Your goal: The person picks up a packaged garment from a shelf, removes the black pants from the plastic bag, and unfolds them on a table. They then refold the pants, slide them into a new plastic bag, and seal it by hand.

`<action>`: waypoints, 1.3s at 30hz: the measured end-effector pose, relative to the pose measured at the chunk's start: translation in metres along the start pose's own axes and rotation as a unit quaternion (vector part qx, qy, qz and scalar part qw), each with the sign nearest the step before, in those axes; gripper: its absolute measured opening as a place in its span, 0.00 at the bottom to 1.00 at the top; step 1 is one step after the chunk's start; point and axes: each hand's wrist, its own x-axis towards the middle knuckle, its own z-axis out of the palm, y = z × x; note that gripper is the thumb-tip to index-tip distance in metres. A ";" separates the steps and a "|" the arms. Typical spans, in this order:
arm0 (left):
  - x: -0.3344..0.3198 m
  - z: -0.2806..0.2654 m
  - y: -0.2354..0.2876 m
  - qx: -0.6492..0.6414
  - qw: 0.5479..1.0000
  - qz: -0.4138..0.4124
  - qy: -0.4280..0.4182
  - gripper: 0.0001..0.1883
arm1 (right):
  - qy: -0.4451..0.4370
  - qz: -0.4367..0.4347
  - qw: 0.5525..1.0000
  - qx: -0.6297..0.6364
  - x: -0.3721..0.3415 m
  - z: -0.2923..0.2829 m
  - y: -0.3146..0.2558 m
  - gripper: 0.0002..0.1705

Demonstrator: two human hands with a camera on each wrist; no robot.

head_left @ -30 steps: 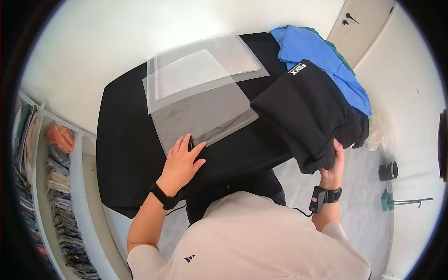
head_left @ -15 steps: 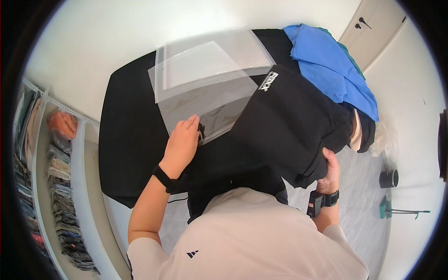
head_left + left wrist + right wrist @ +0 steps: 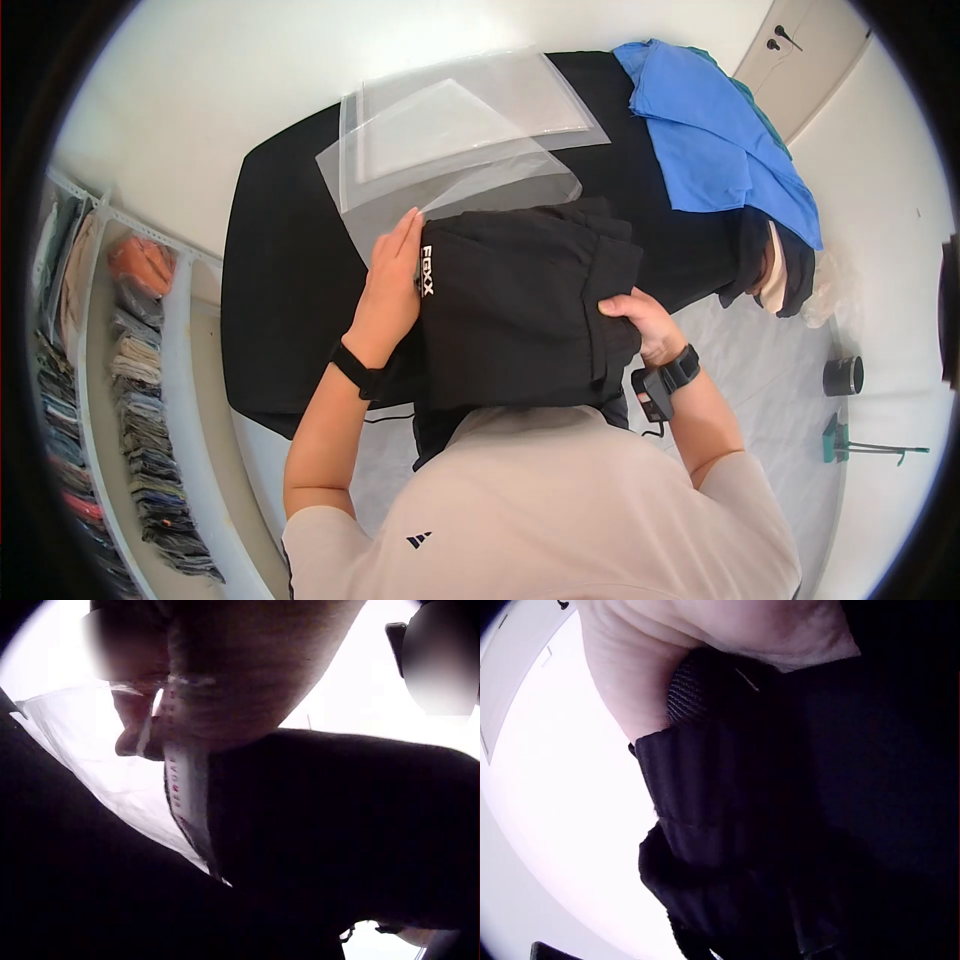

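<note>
A folded black garment (image 3: 510,310) with a white FGXX print on its left edge hangs over the table's near side, in front of the person. My right hand (image 3: 645,325) grips its right end, thumb on top and the other fingers underneath. Gathered, banded black cloth (image 3: 705,780) shows below that hand in the right wrist view. At the garment's left edge is my left hand (image 3: 395,285), its fingers pointing away from the body. It pinches a clear plastic bag (image 3: 97,742), whose edge strip bears small red print. The garment covers much of the bag (image 3: 520,180).
More clear bags (image 3: 470,110) lie stacked at the back of the black-covered table (image 3: 285,290). Blue cloth (image 3: 690,130) lies at the table's right end over other clothes. Shelves with bagged garments (image 3: 150,420) stand at left; a black bin (image 3: 843,376) is on the floor at right.
My right hand has swung the garment leftward and nearer the body, bringing its printed edge up to my left hand. The left hand has moved from the bag's top surface to its edge.
</note>
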 end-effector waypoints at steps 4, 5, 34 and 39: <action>0.001 -0.004 0.005 -0.012 1.000 0.028 0.004 0.34 | 0.014 -0.006 0.999 -0.042 0.016 0.015 -0.010 0.31; 0.001 -0.006 0.008 0.000 0.999 0.045 -0.006 0.34 | 0.015 0.017 0.999 -0.030 0.022 0.012 -0.009 0.30; 0.056 0.010 0.016 0.033 0.971 0.197 -0.135 0.30 | -0.009 0.180 0.983 -0.023 0.068 0.025 -0.025 0.13; 0.056 0.000 0.024 0.111 0.969 0.148 -0.163 0.31 | -0.032 0.232 0.972 0.004 0.081 0.029 -0.025 0.10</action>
